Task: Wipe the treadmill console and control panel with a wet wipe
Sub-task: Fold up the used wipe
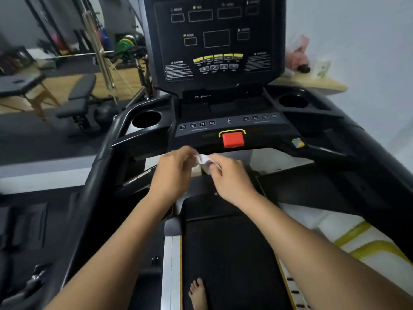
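Both hands just below the red stop button point(233, 139), left hand point(173, 173) and right hand point(228, 175) each pinching a crumpled white wipe point(204, 162) between them, console point(215, 41) above the button, untouched

Left hand point(173, 173), right hand point(230, 177) pinched together

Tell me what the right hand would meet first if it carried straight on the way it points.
The right hand points forward and left, so it would likely run into the left hand, which pinches the same white wipe. Beyond that lies the console edge below the red stop button; depth is unclear.
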Tool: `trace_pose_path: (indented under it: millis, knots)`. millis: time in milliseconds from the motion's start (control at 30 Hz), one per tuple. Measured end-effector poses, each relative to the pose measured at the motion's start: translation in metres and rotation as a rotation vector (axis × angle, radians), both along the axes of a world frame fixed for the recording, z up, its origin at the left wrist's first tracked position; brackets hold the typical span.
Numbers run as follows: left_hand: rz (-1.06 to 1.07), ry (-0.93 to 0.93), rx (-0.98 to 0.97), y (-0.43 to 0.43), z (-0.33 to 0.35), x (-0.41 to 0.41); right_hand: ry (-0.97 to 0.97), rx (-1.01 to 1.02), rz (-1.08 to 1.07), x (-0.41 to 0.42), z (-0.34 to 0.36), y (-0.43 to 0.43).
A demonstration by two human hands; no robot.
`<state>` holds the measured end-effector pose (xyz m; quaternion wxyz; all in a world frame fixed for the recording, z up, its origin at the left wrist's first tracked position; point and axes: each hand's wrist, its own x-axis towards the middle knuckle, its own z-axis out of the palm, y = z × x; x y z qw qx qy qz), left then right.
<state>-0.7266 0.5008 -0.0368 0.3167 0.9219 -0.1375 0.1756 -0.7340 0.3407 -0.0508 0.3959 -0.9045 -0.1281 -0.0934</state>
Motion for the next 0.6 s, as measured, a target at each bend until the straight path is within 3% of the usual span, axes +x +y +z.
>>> trace_pose_path:
  millis: [67,233,500,600]
  knots:
    - [-0.053,0.014,-0.105,-0.035,0.017,-0.008,-0.024,0.083,-0.095,-0.016,0.013,-0.032]
    - [-0.306,-0.034,-0.130,-0.124,0.047,-0.026,-0.124,0.203,-0.357,-0.066,0.035,-0.117]
    - [-0.871,-0.166,-0.035,-0.265,0.039,-0.079,-0.252,0.102,-0.825,-0.194,0.035,-0.223]
    - [-1.072,-0.240,-0.024,-0.318,0.028,-0.104,-0.207,0.039,-1.026,-0.241,0.033,-0.248]
